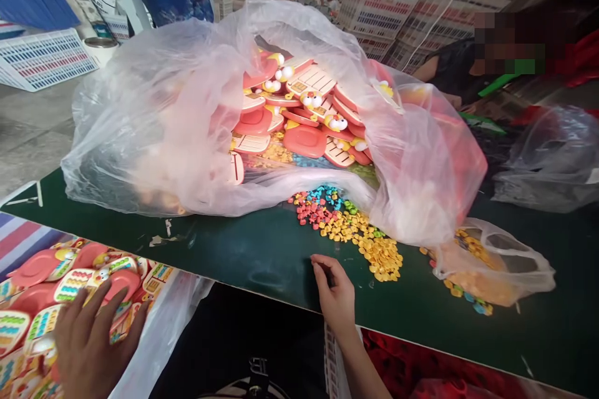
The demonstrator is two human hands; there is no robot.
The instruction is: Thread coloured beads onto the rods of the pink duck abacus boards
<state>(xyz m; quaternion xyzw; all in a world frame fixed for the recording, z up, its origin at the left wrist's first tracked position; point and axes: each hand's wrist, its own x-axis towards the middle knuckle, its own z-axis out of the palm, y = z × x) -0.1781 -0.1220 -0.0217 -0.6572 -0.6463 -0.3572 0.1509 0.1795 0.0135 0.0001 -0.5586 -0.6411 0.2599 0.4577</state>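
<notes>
My left hand (96, 336) is spread open over a pile of red and cream plastic toys (75, 283) with bird heads and rows of coloured beads, at the lower left. Whether it touches them I cannot tell. My right hand (337, 293) rests at the near edge of the green table (262, 249), fingers curled and thumb against the index finger; anything in that pinch is too small to make out. Beyond it lie small yellow pieces (381, 255), with red pieces (311, 209) and blue ones behind. A large clear plastic bag (154, 118) gapes around similar toys (304, 137).
On the right, a small clear bag (496, 268) of yellow pieces lies on the table. Another person (449, 68) sits across at the right, near a crumpled clear bag (552, 156). Plastic crates (384, 6) are stacked behind; a white crate (47, 59) stands at the left.
</notes>
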